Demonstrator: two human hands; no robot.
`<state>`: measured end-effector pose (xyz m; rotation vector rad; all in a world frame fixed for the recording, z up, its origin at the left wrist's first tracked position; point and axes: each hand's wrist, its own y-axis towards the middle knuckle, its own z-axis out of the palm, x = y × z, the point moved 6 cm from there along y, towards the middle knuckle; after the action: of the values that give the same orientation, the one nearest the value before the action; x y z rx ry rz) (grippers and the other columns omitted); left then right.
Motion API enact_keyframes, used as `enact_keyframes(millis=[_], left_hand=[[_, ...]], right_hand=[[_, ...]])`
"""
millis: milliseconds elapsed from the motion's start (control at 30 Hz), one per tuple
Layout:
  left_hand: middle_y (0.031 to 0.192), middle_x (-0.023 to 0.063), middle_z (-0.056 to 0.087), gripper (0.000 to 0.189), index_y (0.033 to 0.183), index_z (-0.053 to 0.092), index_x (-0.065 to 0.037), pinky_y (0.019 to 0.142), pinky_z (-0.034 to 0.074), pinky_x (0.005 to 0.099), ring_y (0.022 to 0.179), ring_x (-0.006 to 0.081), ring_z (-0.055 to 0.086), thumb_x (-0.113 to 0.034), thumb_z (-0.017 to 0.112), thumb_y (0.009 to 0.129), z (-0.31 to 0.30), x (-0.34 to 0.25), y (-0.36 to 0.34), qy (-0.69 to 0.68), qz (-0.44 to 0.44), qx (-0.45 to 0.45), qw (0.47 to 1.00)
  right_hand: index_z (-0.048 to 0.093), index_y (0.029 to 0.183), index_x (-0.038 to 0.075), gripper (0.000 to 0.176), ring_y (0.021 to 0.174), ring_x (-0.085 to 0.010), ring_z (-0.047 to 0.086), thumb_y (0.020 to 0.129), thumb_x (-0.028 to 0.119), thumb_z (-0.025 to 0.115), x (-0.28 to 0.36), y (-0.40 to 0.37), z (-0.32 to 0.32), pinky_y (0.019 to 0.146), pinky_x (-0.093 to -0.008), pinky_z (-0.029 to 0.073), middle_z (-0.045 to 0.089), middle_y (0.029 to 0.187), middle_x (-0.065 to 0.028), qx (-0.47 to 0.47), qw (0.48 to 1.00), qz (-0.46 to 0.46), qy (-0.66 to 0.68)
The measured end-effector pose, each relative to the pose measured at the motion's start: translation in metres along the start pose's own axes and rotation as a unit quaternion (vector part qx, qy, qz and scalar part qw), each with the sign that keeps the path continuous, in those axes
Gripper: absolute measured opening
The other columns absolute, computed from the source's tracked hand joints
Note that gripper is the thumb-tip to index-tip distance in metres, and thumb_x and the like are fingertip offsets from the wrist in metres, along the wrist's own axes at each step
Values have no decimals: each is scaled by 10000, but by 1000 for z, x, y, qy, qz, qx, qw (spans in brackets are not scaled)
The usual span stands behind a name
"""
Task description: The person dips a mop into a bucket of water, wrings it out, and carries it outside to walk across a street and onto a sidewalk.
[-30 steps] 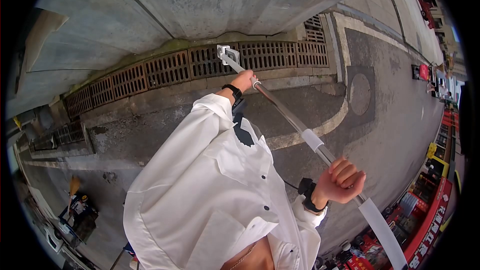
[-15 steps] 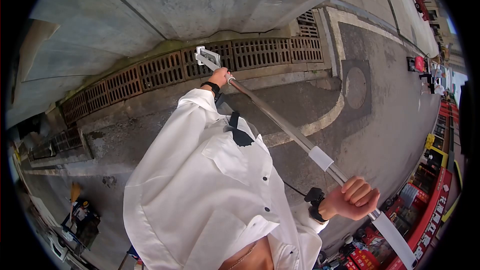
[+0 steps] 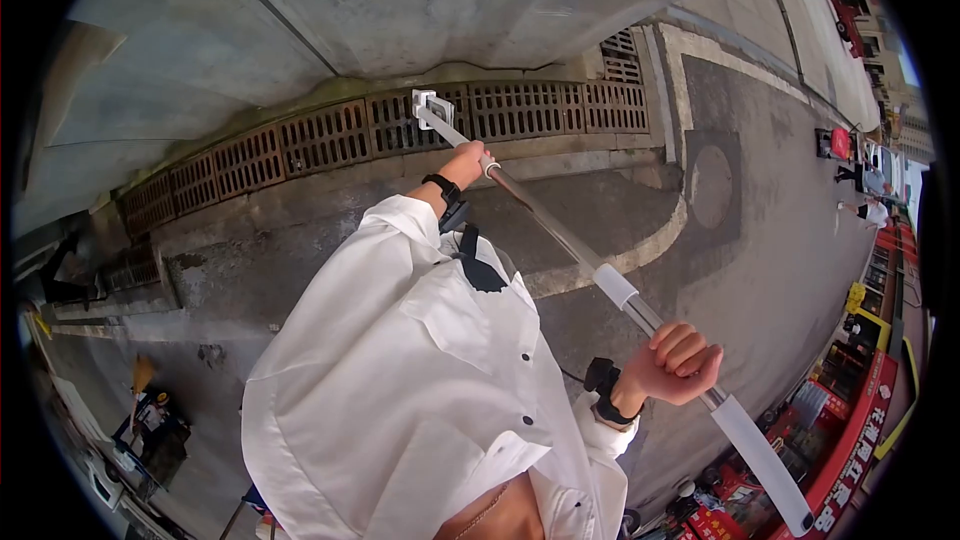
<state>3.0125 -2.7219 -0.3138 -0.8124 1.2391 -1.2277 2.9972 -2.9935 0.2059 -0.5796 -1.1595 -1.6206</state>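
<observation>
Pole [image 3: 553, 225], metal, one: slants across the pavement, white head [image 3: 434, 112] above drain grating [image 3: 325, 138], contact unclear. Left grip [image 3: 464, 164]: wrapped round pole near head. Right grip [image 3: 674, 364]: curled round pole by white sleeve [image 3: 755, 445]. Obstruction: grey wall [image 3: 400, 10] beyond grating. Surroundings: manhole cover [image 3: 712, 187], broom [image 3: 143, 373].

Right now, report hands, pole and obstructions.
Left hand and right hand gripping pole. Its white head over drain grating, contact unclear. Nothing visibly blocking it.
</observation>
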Motion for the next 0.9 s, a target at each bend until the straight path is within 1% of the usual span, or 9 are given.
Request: enact_keyframes(millis=[200, 367, 433, 500, 533, 667, 733, 800, 900], left_hand=[[793, 110, 519, 197, 1069, 445, 25, 471, 477, 388, 540, 195, 510, -62, 479, 895, 7, 15, -11, 13, 1, -14, 1000], [839, 108, 505, 206, 1083, 426, 10, 496, 492, 386, 585, 190, 520, -79, 472, 904, 18, 26, -59, 7, 6, 18, 1000], [832, 111, 501, 240, 1114, 400, 4, 506, 502, 389, 581, 187, 521, -81, 469, 900, 21, 29, -74, 21, -1, 23, 1000], [829, 113, 502, 253, 1121, 392, 9, 505, 504, 391, 573, 187, 519, -80, 472, 898, 21, 29, -88, 12, -4, 23, 1000], [826, 115, 503, 267, 1128, 384, 14, 503, 505, 394, 565, 187, 517, -79, 475, 895, 22, 28, -91, 6, -8, 27, 1000], [840, 127, 500, 276, 1148, 375, 18, 514, 507, 396, 570, 197, 515, -64, 456, 897, 19, 26, -78, 25, -29, 47, 998], [861, 135, 495, 267, 1147, 377, 20, 522, 506, 400, 593, 204, 518, -53, 440, 898, 15, 41, -23, 11, -19, 39, 999], [882, 144, 491, 260, 1147, 379, 21, 530, 505, 405, 615, 210, 520, -43, 423, 898, 11, 39, -20, 2, -10, 31, 999], [916, 159, 478, 247, 1134, 384, 31, 555, 504, 417, 659, 221, 521, -20, 394, 893, 3, 11, -73, 14, -22, 39, 999]], right_hand=[[275, 551, 126, 371, 323, -98, 235, 916, 162, 329, -26, -4, 12, 316, -253, 294, 284, 395, -2, 33, 999, -10, 12], [275, 552, 118, 384, 338, -106, 239, 927, 171, 339, -91, -28, 15, 359, -270, 304, 283, 405, -12, 73, 997, 14, -2], [293, 545, 91, 390, 341, -125, 285, 927, 137, 352, -111, -36, 25, 367, -290, 324, 318, 409, -34, 123, 992, -2, -17], [290, 540, 74, 375, 344, -134, 315, 906, 99, 369, -123, -41, 25, 368, -295, 344, 340, 413, -46, 127, 992, 0, -2], [286, 536, 58, 363, 347, -144, 344, 885, 60, 386, -126, -42, 26, 369, -300, 364, 363, 417, -58, 130, 992, -2, 11], [277, 536, 54, 370, 353, -140, 332, 891, 58, 379, -115, -38, 32, 374, -295, 355, 356, 419, -56, 141, 990, 0, 2], [265, 531, 70, 391, 352, -134, 308, 907, 90, 368, -92, -28, 36, 371, -294, 339, 330, 416, -46, 146, 989, 2, -15], [254, 525, 86, 413, 350, -129, 285, 923, 122, 356, -80, -23, 35, 369, -294, 322, 305, 413, -36, 147, 989, 4, -35], [250, 527, 104, 419, 348, -121, 267, 935, 140, 339, -78, -24, 27, 379, -288, 325, 291, 412, -24, 136, 989, 36, -33]])
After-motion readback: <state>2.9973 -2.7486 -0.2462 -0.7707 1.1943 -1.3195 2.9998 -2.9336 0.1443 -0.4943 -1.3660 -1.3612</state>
